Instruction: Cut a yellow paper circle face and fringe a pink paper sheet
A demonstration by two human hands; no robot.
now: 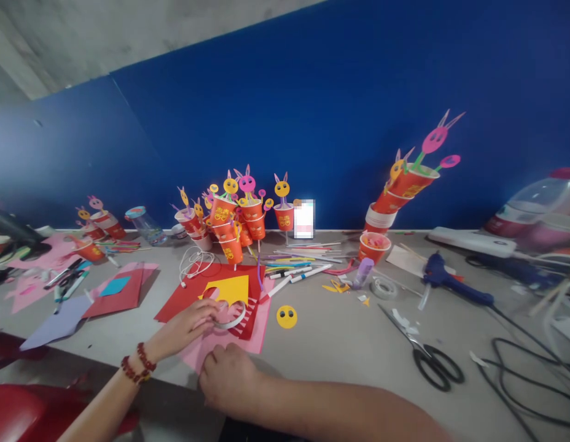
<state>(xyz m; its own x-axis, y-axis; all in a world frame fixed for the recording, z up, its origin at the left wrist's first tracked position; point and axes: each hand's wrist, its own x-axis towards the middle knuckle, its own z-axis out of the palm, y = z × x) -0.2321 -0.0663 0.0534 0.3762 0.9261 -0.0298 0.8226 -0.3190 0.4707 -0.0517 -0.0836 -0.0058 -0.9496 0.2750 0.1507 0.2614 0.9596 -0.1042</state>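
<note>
My left hand [195,324], with beaded bracelets on the wrist, has its fingers closed on the left side of a white ring [234,323], which looks like a roll of tape. Beneath the ring lie yellow paper [236,287] with rounded cut-outs, red paper [174,305] and pink paper [261,334]. My right hand [230,377] is curled closed at the table's front edge, over the pink paper; whatever its fingers hold, if anything, is hidden. To the right of the papers lies a round yellow paper face [287,317] with two eyes.
Scissors [423,353], a blue glue gun [455,281] and its looping black cable occupy the right side. Markers [296,275] lie behind the yellow face. Decorated red paper cups [225,212] stand along the blue partition, with a leaning cup stack [395,199] farther right.
</note>
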